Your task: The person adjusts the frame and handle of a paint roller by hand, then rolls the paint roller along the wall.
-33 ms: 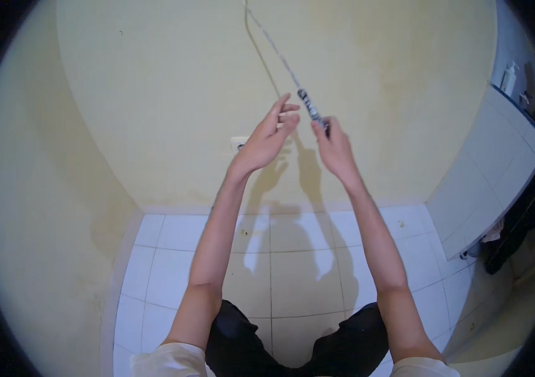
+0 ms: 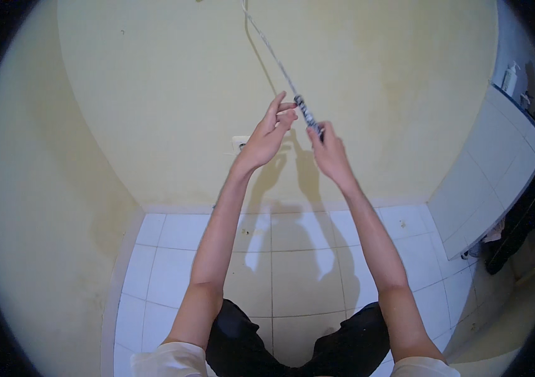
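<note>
A thin white cord (image 2: 273,55) runs down from the top edge of the view, slanting to the right. Its lower end shows a thicker, stick-like length with a black-and-white pattern (image 2: 306,114). My right hand (image 2: 330,151) is closed around the bottom of this patterned length, thumb along it. To its left, my left hand (image 2: 266,138) is raised with fingers apart and nothing in them. Its fingertips are beside the upper end of the patterned length; whether they touch it I cannot tell. What the cord hangs from is out of view.
Ahead stands a pale yellow wall (image 2: 173,113) with a white socket (image 2: 239,143) behind my left hand. White tiles cover the floor (image 2: 305,283). At right, a tiled counter (image 2: 487,176) carries a white pump bottle (image 2: 509,78); dark cloth (image 2: 516,226) hangs beside it.
My right hand and the patterned length have shifted slightly left and down, bringing its upper end closer to my left fingers. My left hand has hardly moved.
</note>
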Tool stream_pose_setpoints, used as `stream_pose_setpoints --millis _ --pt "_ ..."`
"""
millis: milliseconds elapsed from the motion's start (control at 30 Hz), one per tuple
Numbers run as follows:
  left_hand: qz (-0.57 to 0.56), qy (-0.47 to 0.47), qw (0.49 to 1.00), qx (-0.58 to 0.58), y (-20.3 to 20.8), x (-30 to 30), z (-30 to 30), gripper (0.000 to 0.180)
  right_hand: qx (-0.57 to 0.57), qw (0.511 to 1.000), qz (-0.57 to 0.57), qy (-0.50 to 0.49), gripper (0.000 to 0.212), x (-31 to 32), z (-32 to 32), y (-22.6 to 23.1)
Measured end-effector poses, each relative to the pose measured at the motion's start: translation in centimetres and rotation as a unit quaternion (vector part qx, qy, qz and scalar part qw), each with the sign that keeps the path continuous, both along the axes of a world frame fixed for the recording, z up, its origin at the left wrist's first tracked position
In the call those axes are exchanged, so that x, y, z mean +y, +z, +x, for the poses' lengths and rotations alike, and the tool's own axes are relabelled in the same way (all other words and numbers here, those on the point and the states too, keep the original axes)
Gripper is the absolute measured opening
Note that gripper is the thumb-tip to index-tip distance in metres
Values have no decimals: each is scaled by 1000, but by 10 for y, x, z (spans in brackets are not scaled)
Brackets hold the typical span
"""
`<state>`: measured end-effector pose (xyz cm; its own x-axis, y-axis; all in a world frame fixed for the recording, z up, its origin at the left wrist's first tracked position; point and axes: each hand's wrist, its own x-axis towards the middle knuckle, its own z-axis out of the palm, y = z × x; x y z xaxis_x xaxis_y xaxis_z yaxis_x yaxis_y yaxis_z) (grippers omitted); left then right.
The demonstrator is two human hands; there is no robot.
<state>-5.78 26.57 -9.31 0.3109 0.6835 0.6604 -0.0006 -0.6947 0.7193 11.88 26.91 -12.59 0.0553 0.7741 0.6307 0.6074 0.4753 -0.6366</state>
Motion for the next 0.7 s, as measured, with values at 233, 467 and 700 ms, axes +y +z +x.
stream_pose_setpoints --millis 233,467,700 --pt "-97 101 977 -160 -43 38 -5 59 94 893 -397 188 37 -3 -46 -112" --pt "-182 166 951 -185 -115 64 0 39 218 692 -634 267 21 -27 -76 -236" --pt "-172 276 937 -130 -193 70 9 49 204 689 -672 177 15 -74 -82 -314"
